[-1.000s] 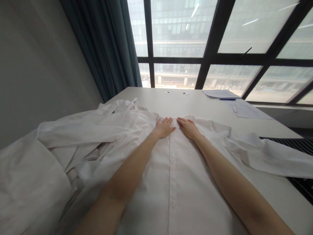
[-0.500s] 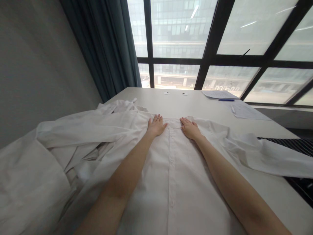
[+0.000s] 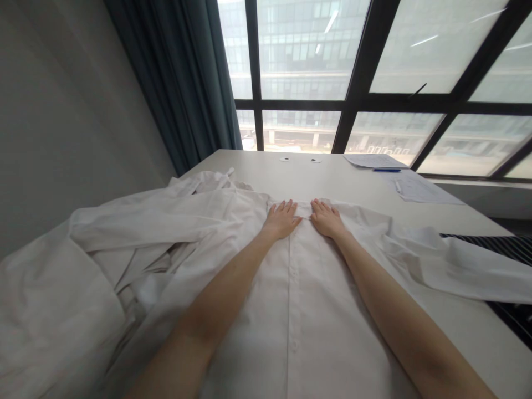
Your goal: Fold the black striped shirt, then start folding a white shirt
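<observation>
A white button-up shirt (image 3: 316, 310) lies spread front side up, its collar end away from me and its button strip running down the middle. My left hand (image 3: 282, 218) rests flat on the left part of the collar, fingers stretched out. On the collar's right part lies my right hand (image 3: 326, 217), also flat with its fingers extended. Between the two hands a short piece of collar shows. One sleeve (image 3: 449, 260) reaches out to the right, past the table's edge. Other white garments (image 3: 103, 238) are heaped at the left.
The white table (image 3: 266, 174) extends to the window. Papers (image 3: 428, 189) and a blue pen (image 3: 386, 170) lie at its far right, with two small white discs (image 3: 316, 160) near the back edge. A dark curtain (image 3: 199, 83) hangs at left. Something black and ribbed (image 3: 486, 249) stands beyond the right edge.
My left hand has slid to the right along the collar, closer to my right hand. The right hand has hardly moved.
</observation>
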A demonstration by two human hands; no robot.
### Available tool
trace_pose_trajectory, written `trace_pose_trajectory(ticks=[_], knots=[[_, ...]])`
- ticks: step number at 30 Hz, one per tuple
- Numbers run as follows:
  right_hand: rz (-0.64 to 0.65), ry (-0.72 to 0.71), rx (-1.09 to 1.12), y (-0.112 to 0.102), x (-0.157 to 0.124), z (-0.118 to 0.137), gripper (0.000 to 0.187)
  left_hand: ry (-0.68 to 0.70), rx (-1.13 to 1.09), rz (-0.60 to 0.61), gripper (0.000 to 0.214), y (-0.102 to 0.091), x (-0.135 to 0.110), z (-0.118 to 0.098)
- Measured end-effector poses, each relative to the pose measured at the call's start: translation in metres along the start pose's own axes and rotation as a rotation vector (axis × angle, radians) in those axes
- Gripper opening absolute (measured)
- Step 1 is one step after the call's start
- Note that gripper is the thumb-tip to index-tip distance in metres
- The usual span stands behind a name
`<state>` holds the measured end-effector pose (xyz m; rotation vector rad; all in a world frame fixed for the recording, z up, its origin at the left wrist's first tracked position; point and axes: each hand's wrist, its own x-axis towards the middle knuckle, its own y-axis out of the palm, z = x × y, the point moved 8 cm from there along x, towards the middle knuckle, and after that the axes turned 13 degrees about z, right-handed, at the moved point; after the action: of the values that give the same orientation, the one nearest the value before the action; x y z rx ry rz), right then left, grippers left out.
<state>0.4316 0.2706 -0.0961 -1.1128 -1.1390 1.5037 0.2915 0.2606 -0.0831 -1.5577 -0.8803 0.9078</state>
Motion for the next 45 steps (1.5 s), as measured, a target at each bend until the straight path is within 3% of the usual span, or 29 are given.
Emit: trace_pose_trajectory(ticks=[8,17,23,28,30,33,35,38,40,42,45], knots=[[0.045,-0.031,-0.022,-0.001,-0.006,-0.011,0.06,0.008,-0.018,0.072,0.064,0.005,0.003,0.001],[0.07,0.071,-0.076,-0.009,-0.029,-0.082,0.066,0.003,-0.016,0.117,0.064,0.007,0.002,0.001],[0.051,0.073,-0.119,-0.013,-0.024,-0.108,0.066,0.011,-0.016,0.126,0.066,0.008,0.003,0.002],[0.038,0.038,-0.156,-0.018,-0.026,-0.108,0.06,-0.001,-0.023,0.131,0.066,0.008,0.003,0.001],[-0.027,0.049,-0.194,-0.024,-0.032,-0.102,0.056,-0.003,-0.024,0.134,0.067,0.008,0.002,0.0],[-0.2,0.058,-0.283,-0.033,-0.048,-0.08,0.049,-0.007,-0.023,0.134,0.067,0.008,0.002,0.0],[-0.246,0.029,-0.297,-0.028,-0.058,-0.058,0.047,-0.008,-0.023,0.135,0.066,0.008,0.003,0.0],[-0.138,-0.069,-0.231,-0.007,-0.068,-0.029,0.049,-0.007,-0.022,0.132,0.066,0.008,0.003,0.0],[-0.041,-0.108,-0.182,0.004,-0.073,-0.024,0.053,-0.004,-0.021,0.131,0.066,0.008,0.003,-0.001],[0.022,-0.097,-0.156,0.007,-0.077,-0.035,0.058,-0.002,-0.02,0.13,0.066,0.008,0.003,0.0],[0.052,-0.003,-0.148,0.003,-0.083,-0.072,0.06,-0.001,-0.019,0.125,0.064,0.009,0.003,0.0]])
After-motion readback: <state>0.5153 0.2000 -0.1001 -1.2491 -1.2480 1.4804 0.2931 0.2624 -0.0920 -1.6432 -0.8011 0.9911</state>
